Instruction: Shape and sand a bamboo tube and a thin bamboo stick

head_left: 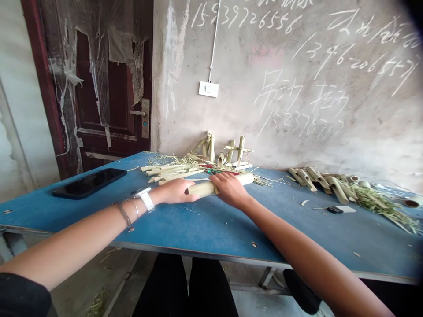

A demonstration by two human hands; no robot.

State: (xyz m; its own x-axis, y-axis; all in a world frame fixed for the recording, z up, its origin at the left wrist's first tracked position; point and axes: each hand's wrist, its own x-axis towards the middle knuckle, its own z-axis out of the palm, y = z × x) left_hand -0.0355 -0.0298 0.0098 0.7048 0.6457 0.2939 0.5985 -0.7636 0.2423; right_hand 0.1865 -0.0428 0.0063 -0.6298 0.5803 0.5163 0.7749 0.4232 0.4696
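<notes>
A thick pale-green bamboo tube point(202, 189) lies nearly crosswise above the blue tabletop, its hollow end toward the left. My left hand point(176, 190) grips that left end, thumb along the near side. Over the tube's middle, my right hand point(228, 187) is wrapped with its fingers on top, and the right end sticks out past it. Whether the tube rests on the table I cannot tell. Just behind it lie several thin bamboo sticks point(172, 171) and something red and green point(214, 169), partly hidden by my right hand.
A black phone point(90, 182) lies on the blue table point(185, 229) at the left. Small bamboo structures point(211, 147) stand by the wall among shavings. At the right are cut bamboo pieces point(335, 187), leafy scraps point(376, 200) and a small blade-like item with a black end point(340, 209).
</notes>
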